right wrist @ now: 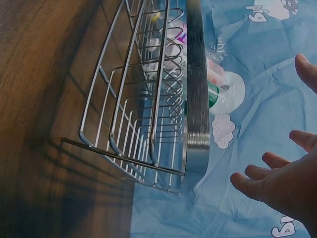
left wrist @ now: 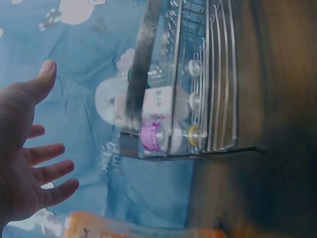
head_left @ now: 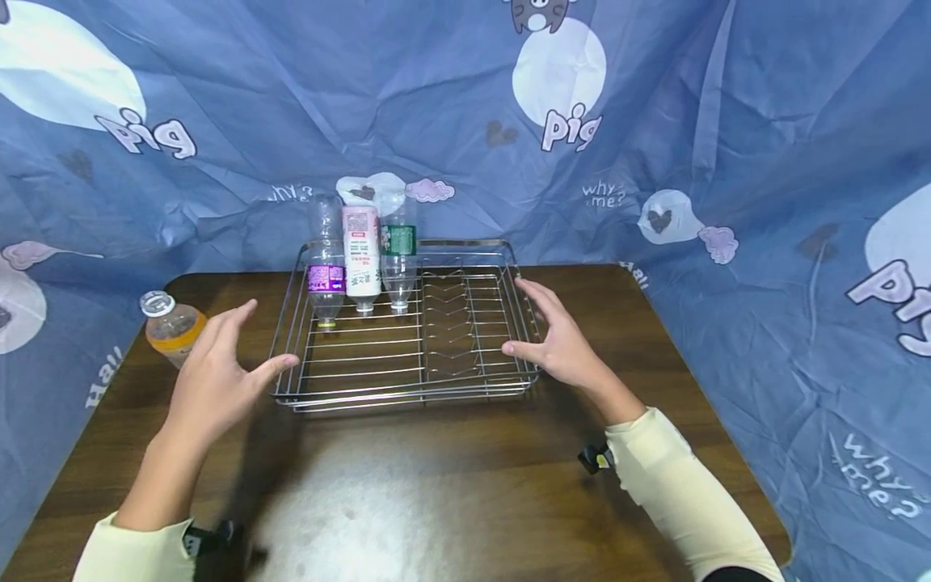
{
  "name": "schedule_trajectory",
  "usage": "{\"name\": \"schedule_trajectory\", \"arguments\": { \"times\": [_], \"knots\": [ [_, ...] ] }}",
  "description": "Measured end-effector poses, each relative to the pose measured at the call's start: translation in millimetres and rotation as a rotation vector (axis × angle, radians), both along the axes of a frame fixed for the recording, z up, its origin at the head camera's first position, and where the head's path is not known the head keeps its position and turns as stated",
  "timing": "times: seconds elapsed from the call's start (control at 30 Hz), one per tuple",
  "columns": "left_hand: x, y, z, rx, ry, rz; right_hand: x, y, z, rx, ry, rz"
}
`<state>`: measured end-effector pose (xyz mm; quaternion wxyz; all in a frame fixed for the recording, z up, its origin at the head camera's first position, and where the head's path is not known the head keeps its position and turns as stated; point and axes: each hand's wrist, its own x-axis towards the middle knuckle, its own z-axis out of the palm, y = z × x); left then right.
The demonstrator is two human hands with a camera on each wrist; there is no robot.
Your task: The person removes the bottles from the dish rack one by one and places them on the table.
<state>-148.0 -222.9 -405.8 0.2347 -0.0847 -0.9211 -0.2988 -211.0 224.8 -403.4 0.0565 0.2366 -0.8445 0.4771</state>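
A chrome wire dish rack (head_left: 407, 396) stands on the table, with three empty bottles upside down along its back left. One is a clear bottle with a purple label (head_left: 326, 279), then a white and pink bottle (head_left: 361, 259), then a clear bottle with a green label (head_left: 398, 240). My left hand (head_left: 218, 376) hovers off the rack's left side, fingers spread, holding nothing. Just beyond it stands an orange-labelled bottle (head_left: 174, 327) with a white cap, partly hidden by the hand. At the rack's right side my right hand (head_left: 560, 343) is spread too, its palm toward the rack.
The brown wooden table (head_left: 436, 485) runs up to a blue printed cloth (head_left: 451, 105) hanging behind and at both sides. Dark wrist cameras sit at both sleeves, the right one (head_left: 595, 459) low over the table.
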Motion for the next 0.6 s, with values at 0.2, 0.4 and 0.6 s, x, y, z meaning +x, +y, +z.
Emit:
{"name": "schedule_trajectory", "arguments": {
  "times": [0.2, 0.4, 0.6],
  "knots": [
    [-15.0, 5.7, 17.0, -0.071, -0.013, -0.039, 1.9, -2, -1.0, -0.002, -0.009, 0.002],
    [-33.6, 10.8, 34.1, -0.150, -0.030, -0.093, 3.6, 0, -8.0, 0.030, -0.009, -0.006],
    [-52.5, 15.3, 47.5, -0.218, -0.037, -0.139, 5.2, 4, -19.9, 0.048, -0.021, -0.024]
  ]
}}
